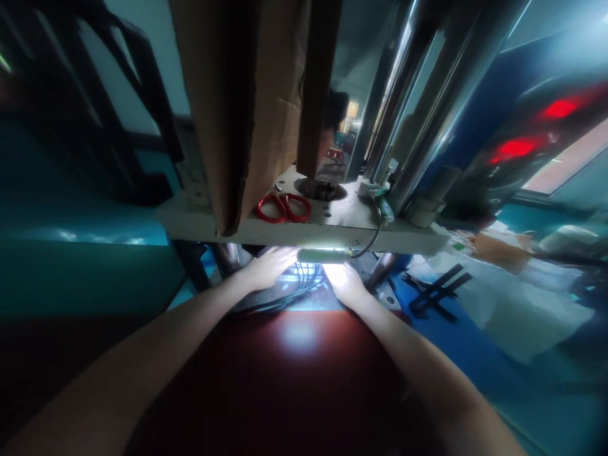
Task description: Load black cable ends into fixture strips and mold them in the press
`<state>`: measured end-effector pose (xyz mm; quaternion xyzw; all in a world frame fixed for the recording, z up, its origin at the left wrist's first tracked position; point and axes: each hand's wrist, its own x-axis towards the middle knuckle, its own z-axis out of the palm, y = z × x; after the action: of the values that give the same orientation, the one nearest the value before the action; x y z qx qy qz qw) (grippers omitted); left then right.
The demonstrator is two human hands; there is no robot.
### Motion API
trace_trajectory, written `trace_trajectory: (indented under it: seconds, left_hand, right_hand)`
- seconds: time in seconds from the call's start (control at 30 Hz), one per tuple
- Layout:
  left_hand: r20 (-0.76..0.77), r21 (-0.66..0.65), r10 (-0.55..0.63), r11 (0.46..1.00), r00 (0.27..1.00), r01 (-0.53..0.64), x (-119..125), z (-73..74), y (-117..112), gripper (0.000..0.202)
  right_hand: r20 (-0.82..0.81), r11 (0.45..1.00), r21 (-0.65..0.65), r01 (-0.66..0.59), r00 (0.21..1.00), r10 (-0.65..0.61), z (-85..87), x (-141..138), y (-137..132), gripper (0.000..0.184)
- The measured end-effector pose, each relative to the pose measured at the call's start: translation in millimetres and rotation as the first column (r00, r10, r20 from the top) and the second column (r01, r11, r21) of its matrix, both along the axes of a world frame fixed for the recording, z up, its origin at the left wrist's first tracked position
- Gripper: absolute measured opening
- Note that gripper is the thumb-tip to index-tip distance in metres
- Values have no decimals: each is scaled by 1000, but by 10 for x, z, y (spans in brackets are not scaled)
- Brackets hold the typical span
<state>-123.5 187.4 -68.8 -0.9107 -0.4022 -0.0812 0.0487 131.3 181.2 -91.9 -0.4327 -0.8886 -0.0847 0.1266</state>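
L hand (273,266) & R hand (346,282) reach in under the machine's white plate (285,234), either side of dark cables (304,288) lit by a small lamp (325,256) — fingertips lost in glare/shadow, can't tell if either's gripping. Red-handled scissors (285,208) on plate, next to cardboard (273,114) (box or sheet unclear). R side: blue bench (475,354) w/ black strips (439,294) & pale sheeting (527,310) — bag or not, can't tell.

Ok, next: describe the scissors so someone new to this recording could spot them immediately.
Find the pale machine plate crossing mid-picture, above the left hand and right hand. On it, the scissors lie beside the brown cardboard, left of a dark round opening. Their two bright red loops stand out from everything else on the plate.
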Motion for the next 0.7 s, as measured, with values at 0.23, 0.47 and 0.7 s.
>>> trace_trajectory:
  seconds: [0.23, 0.47, 0.7]
  left_hand:
    - [68, 1, -56, 998, 996, 56, 249, 76, -78, 39]
    - [39, -29, -3, 1000, 999, 4, 248, 108, -86, 46]
    - [230, -82, 52, 996, 972, -34, 458, 25, -58, 50]
  right_hand:
    - [-45, 996, 30, -84, 995, 85, 41, -112, 53, 40]
    - [-45, 996, -54, -77, 996, 75, 189, -192, 77, 36]
    - [76, 990, -118, -73, 994, 83, 287, -180, 128, 35]
